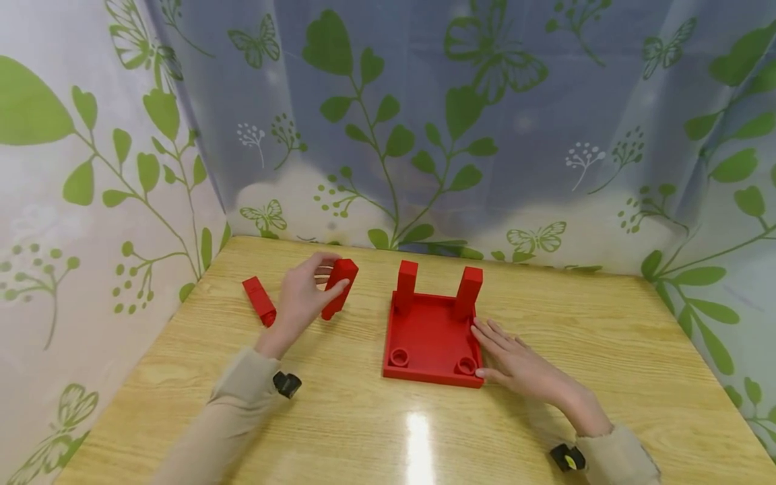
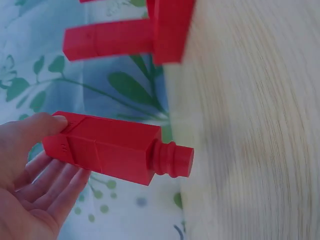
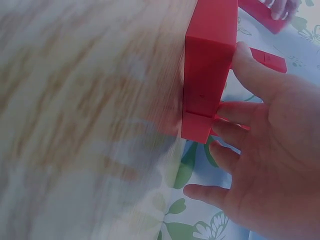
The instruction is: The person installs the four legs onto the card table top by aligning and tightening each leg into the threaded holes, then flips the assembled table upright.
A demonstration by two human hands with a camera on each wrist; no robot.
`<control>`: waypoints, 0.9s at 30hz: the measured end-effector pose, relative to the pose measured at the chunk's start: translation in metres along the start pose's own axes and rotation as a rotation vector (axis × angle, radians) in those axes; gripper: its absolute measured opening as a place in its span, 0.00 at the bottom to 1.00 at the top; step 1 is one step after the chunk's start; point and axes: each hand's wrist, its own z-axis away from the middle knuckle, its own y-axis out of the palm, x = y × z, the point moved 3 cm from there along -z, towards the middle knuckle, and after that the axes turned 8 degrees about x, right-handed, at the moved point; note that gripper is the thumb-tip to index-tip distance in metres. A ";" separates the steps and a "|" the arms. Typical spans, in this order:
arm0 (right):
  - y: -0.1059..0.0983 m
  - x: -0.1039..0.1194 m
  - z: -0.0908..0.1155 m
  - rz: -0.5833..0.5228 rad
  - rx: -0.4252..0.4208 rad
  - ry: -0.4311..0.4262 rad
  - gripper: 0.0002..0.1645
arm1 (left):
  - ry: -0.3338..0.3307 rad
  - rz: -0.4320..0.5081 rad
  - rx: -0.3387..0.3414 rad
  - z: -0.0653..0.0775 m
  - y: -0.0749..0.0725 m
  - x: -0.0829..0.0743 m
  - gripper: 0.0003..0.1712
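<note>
My left hand pinches a red square leg between thumb and fingers, left of a red square tabletop that lies with its raised rim upward. In the left wrist view a ridged round peg on the leg's end points toward the wooden table. Two red legs stand upright in the tabletop's far corners, a left one and a right one. Round sockets show in the near corners, a left socket and a right socket. With fingers extended, my right hand touches the tabletop's right edge.
Another red leg lies on the wooden table to the left of my left hand, its peg toward me. A leaf-patterned cloth hangs behind the table and along both sides.
</note>
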 end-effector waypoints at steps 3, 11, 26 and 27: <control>0.000 -0.001 0.000 -0.007 0.005 0.002 0.47 | 0.024 0.081 -0.024 0.002 0.003 -0.010 0.24; 0.001 -0.002 0.000 0.006 0.009 0.015 0.47 | 0.075 0.303 -0.051 0.008 0.018 -0.035 0.25; -0.001 0.003 0.004 0.061 -0.002 0.029 0.45 | 0.148 0.501 0.076 0.006 0.077 -0.094 0.24; 0.000 0.003 0.004 0.059 -0.003 0.029 0.45 | 0.159 0.508 0.086 0.006 0.081 -0.097 0.24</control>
